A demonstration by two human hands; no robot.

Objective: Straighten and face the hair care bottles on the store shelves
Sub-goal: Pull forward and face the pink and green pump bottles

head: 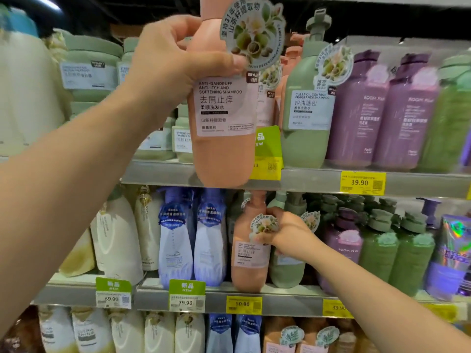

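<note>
The left hand point(178, 54) grips a pink bottle point(224, 138) near its shoulder, with the fingers curled around it and the thumb across the front. This bottle is in the air, in front of the upper shelf point(318, 178), upright, and its white label faces the camera. A round leaf tag point(251, 31) hangs at its neck.

On the middle shelf point(288, 295) stands a second pink bottle point(251, 253), also upright, with the label to the front. The right hand point(285, 234) holds it at the shoulder, with the fingers bent around its right side, touching its small tag.

Just beside it on the right is a green bottle point(288, 272). A bigger green pump bottle point(307, 103) stands on the upper shelf, next to purple bottles point(382, 110). Yellow price tags point(363, 183) sit on the shelf edges.
</note>
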